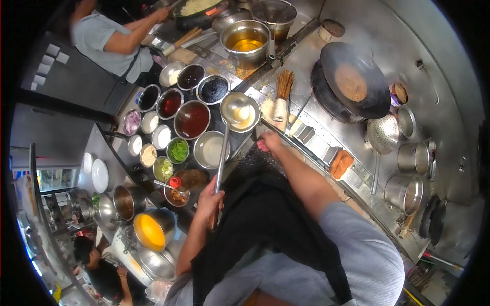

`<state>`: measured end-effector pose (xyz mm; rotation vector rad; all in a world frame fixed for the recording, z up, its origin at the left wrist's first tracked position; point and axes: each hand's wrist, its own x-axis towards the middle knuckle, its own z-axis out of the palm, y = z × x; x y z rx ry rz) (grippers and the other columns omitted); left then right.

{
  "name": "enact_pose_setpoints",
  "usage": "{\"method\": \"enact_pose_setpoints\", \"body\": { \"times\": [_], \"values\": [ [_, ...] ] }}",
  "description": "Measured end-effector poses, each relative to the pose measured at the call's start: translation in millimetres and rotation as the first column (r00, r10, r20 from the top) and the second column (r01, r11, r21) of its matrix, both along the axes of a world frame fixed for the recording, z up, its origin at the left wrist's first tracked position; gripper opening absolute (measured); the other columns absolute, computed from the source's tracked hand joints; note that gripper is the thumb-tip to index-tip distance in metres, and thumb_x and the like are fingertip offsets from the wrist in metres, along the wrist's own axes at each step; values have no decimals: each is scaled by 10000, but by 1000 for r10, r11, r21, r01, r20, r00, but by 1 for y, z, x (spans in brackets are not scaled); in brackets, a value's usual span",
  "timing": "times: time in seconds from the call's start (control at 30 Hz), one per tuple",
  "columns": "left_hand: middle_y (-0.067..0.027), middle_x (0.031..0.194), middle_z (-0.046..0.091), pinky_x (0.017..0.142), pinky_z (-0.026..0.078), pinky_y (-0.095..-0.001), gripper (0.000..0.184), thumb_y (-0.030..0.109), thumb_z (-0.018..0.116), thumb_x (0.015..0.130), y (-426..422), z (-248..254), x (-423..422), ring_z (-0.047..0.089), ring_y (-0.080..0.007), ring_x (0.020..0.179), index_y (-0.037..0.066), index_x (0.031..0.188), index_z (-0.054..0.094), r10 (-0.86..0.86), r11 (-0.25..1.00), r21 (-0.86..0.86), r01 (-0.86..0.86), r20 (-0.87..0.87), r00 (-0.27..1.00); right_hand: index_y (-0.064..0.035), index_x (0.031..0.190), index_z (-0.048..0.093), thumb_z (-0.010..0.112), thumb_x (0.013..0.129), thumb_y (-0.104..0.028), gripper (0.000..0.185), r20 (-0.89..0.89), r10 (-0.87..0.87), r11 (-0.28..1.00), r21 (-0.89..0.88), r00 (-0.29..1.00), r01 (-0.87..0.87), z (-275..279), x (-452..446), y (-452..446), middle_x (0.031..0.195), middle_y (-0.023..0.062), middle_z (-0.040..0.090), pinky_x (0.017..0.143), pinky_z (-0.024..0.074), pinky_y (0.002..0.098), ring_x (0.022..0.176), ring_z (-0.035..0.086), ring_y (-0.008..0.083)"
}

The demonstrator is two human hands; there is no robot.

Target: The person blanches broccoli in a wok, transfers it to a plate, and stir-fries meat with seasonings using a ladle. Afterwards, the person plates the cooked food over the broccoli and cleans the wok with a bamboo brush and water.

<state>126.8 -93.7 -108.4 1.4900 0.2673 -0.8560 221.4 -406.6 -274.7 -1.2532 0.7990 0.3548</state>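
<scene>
My left hand (206, 202) is wrapped round the handle of a long metal ladle (223, 158). The ladle's bowl (238, 110) is over a metal container of pale yellowish contents, among the seasoning pots. Out by the front edge of the stove, my right hand (269, 143) has its fingers curled in; whatever they hold, if anything, is hidden. Beyond it a bamboo brush (284, 89) stands with its bristles up. A dark wok (375, 76) sits tilted on the burner, with brownish food (351, 84) and faint steam in it.
Pots of dark sauces (192, 120), chopped greens (178, 150) and a red-capped bottle (194, 182) crowd the left counter. An oil pot (247, 43) stands ahead. A strainer (383, 133) and pots (403, 195) line the right. One co-worker (109, 41) works upper left, another (104, 270) lower left.
</scene>
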Motion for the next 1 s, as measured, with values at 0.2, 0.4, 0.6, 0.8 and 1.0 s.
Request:
{"method": "enact_pose_setpoints", "body": {
  "times": [0.2, 0.4, 0.6, 0.8, 1.0],
  "values": [
    [-2, 758, 559, 465, 421, -237, 729, -46, 552, 898, 4, -16, -6, 468, -75, 486, 114, 1560, 292, 16, 1000, -20, -15, 45, 999, 11, 1107, 552, 536, 997, -286, 317, -121, 137, 978, -141, 983, -154, -37, -111, -40, 760, 135, 705, 422, 501, 307, 523, 647, 186],
    [4, 745, 551, 457, 407, -231, 729, -38, 549, 898, 6, -19, -3, 469, -71, 491, 132, 1561, 297, -36, 999, 16, 35, 80, 996, 5, 984, 640, 530, 983, -303, 326, -402, 137, 894, -342, 905, -288, -50, -249, -90, 747, 129, 716, 425, 508, 337, 531, 667, 200],
    [7, 701, 520, 443, 406, -235, 721, -31, 535, 897, -10, 21, 4, 472, -80, 479, 130, 1558, 298, 21, 999, -26, -22, -38, 999, -39, 1044, 641, 548, 967, -277, 266, -446, -340, 893, -429, 828, 136, -66, -347, -149, 762, 106, 702, 444, 515, 334, 549, 656, 191],
    [0, 675, 504, 428, 408, -242, 735, -18, 527, 877, -43, 85, 5, 471, -96, 464, 116, 1559, 286, -40, 995, -96, 30, -101, 994, 13, 1110, 604, 682, 912, -263, 349, 67, -567, 523, -740, 821, 422, -37, -331, -187, 936, 132, 696, 679, 530, 320, 824, 667, 203],
    [-4, 659, 492, 421, 386, -237, 712, 4, 491, 872, -145, 142, 15, 452, -100, 453, 99, 1552, 301, -191, 967, -184, 177, -63, 980, 14, 1041, 589, 821, 794, -258, 435, 69, -440, 633, -684, 895, 364, -1, -286, -212, 921, 119, 676, 748, 529, 352, 791, 636, 233]
  ]
}}
